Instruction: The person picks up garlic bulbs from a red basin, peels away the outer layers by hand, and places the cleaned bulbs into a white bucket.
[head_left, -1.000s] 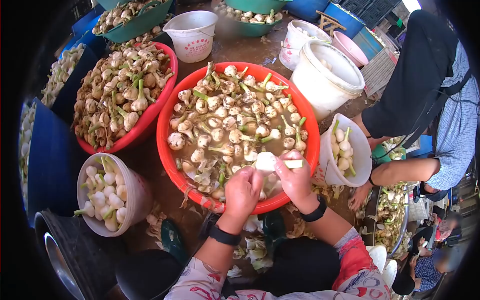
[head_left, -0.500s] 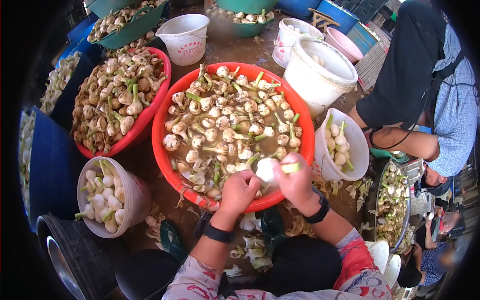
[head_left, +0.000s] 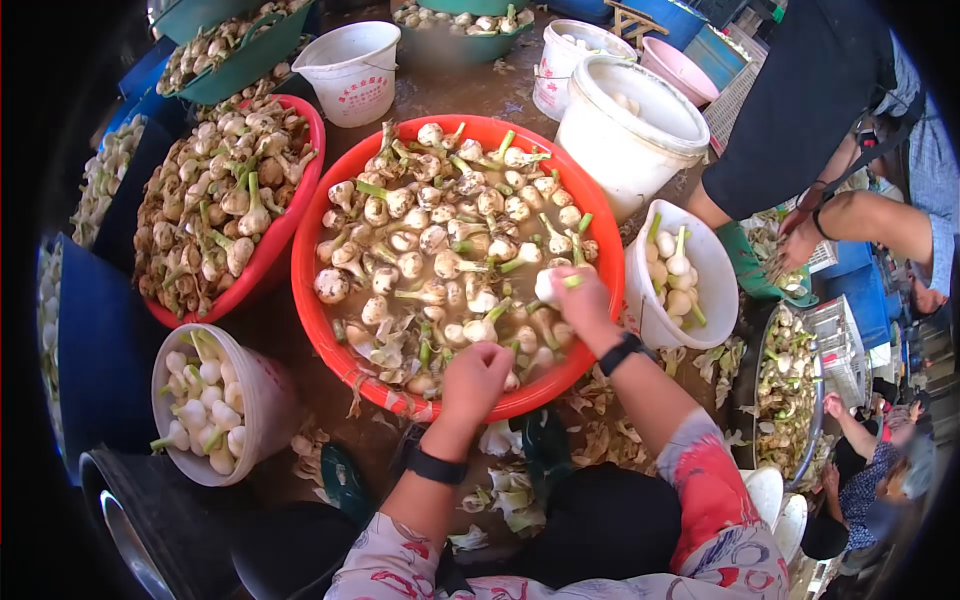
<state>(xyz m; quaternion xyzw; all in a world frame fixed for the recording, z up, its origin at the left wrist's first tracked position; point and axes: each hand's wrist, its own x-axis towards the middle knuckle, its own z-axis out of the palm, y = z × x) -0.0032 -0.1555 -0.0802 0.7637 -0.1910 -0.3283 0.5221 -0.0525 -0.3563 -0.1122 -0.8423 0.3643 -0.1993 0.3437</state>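
My right hand (head_left: 580, 302) grips a peeled white garlic bulb (head_left: 548, 287) with a cut green stem, over the right side of the red tub (head_left: 308, 272). My left hand (head_left: 476, 378) is closed at the tub's near rim, its fingers curled, and what it may hold is hidden. Inside the tub, many muddy garlic bulbs (head_left: 433, 240) float in brown water among loose peeled skins (head_left: 385, 350). Just right of the tub stands a white bucket (head_left: 655, 325) with peeled bulbs (head_left: 679, 264).
At left are a red basin (head_left: 315, 150) heaped with unpeeled garlic and a bucket (head_left: 270, 400) of peeled bulbs. White buckets (head_left: 350, 75) (head_left: 625, 150) stand behind. A co-worker's hand (head_left: 800, 243) reaches into a green basket (head_left: 755, 272) at right. Skins (head_left: 515, 495) litter the floor.
My right hand has moved up and away from my left hand, carrying the garlic bulb further over the water. The co-worker at right has shifted, an arm now reaching to the green basket.
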